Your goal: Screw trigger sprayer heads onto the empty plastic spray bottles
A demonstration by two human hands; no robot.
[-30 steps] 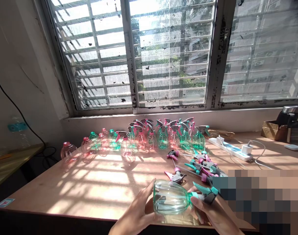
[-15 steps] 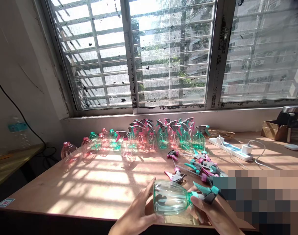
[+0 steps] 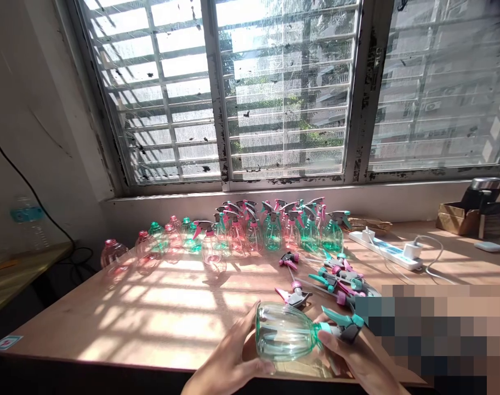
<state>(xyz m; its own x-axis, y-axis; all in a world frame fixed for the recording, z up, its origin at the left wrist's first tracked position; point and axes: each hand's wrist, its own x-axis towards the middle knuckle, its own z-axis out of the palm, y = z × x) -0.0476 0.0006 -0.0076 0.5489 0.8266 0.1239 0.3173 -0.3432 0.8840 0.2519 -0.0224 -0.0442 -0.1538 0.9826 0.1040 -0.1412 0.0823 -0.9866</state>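
A clear green bottle (image 3: 285, 332) lies on its side in the air just above the near edge of the bench (image 3: 151, 312), held between both hands, its round base pointing left and its neck pointing right. The left hand (image 3: 229, 362) cups the base, its fingers (image 3: 244, 323) curled up round the wide end and pressed against the plastic. The right hand (image 3: 352, 359) comes in from the other side, thumb laid on the collar at the neck and the remaining fingers wrapped under the teal and grey trigger head (image 3: 344, 323), which sits at the bottle's mouth with its lever sticking up and to the left. Just behind the bottle, a heap of loose trigger heads (image 3: 336, 277) in pink and teal lies on the wood, one pink and grey one apart at its left edge. Further back, against the wall below the window, stands a tight row of capped bottles (image 3: 274, 227), pink and green; to their left are several headless bottles (image 3: 151, 241). A white power strip (image 3: 387, 249) with a plugged charger lies to the right of the row, and a cardboard box (image 3: 455, 216) sits in the far right corner.
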